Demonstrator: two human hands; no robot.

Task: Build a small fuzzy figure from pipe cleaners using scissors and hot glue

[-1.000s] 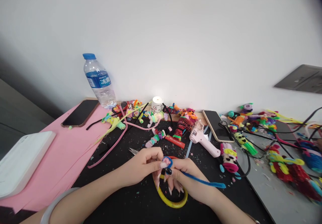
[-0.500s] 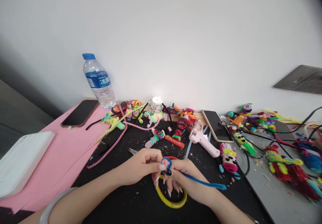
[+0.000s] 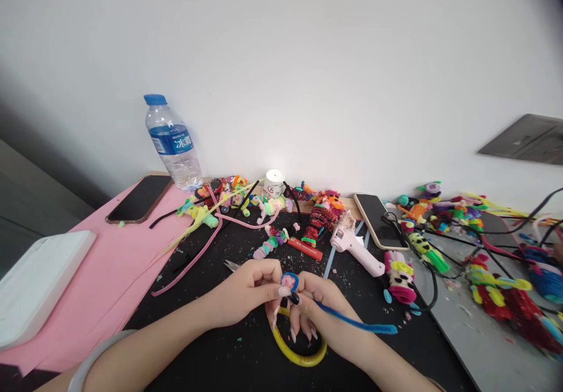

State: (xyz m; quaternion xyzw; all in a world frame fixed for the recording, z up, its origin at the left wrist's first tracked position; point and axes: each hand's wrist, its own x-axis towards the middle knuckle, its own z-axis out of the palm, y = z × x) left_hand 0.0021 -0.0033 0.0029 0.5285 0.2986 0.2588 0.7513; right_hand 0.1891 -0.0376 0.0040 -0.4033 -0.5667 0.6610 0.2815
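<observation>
A blue pipe cleaner point(image 3: 360, 324) curls round a small pink fuzzy piece point(image 3: 288, 282) between my two hands. My left hand point(image 3: 257, 289) is closed, its thumb and fingers pinching the pink piece from the left. My right hand point(image 3: 323, 301) pinches the blue strand where it wraps the piece, and the loose end trails out to the right past the wrist. Under the hands lies a yellow loop handle point(image 3: 300, 360). A pointed metal blade tip point(image 3: 231, 266) shows beyond my left hand; the part between is hidden.
Behind the hands lie a red stick point(image 3: 305, 248), a pink glue gun point(image 3: 358, 252) and a pipe-cleaner figure point(image 3: 270, 243). Phones point(image 3: 139, 199), a leaning water bottle point(image 3: 173, 142) and a white box point(image 3: 44, 283) stand around. Several fuzzy dolls and black cables point(image 3: 435, 291) fill the right.
Both hands stay together, with the pink piece and its blue wrap shifted slightly up and left. The red part seen behind them earlier is now hidden.
</observation>
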